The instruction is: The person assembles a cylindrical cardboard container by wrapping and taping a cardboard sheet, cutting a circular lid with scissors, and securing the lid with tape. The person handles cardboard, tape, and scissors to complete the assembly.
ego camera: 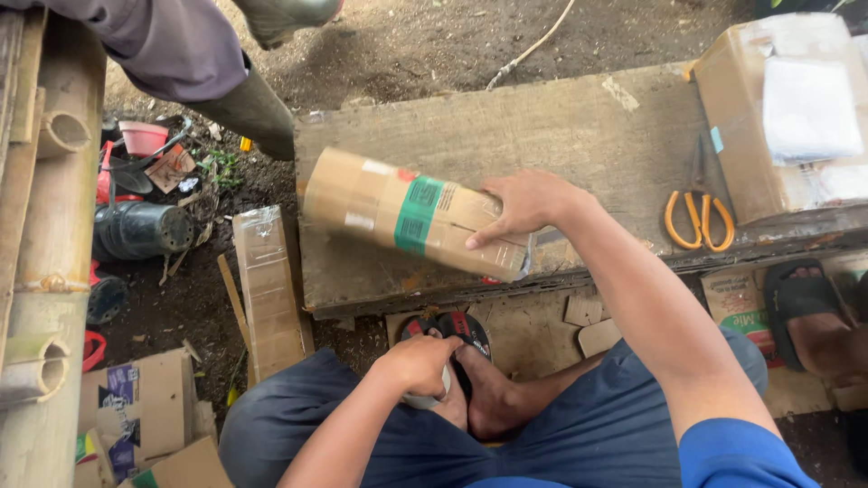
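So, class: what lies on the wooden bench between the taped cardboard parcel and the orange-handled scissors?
Head view: only the right hand and forearm, on the taped cardboard parcel; the wooden bench is otherwise bare up to the orange-handled scissors.

Left hand point(418, 361) hides pale thing it grips; big box point(778, 117) cut off at edge.

Wooden bench point(561, 126): scissors point(698, 217), boxes point(778, 108)
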Tool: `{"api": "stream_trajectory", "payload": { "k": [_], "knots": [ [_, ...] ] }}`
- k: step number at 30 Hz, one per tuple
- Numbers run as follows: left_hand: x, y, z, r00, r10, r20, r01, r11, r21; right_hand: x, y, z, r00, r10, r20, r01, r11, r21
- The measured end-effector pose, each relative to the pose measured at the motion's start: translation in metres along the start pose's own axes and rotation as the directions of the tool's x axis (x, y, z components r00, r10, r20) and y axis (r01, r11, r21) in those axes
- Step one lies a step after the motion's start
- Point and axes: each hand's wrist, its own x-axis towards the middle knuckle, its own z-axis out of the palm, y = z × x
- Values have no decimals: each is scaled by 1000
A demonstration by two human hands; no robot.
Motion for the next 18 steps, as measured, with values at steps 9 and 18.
{"api": "stream_trajectory", "payload": {
  "k": [9,18],
  "knots": [
    [-3,9,-1,1000,-15,24,15,1000,10,21,33,36,996,-70,56,50,950,307],
    [-6,4,-4,1000,29,1,-29,999,-17,19,32,59,968,-248,-38,230,816,530]
  ]
}}
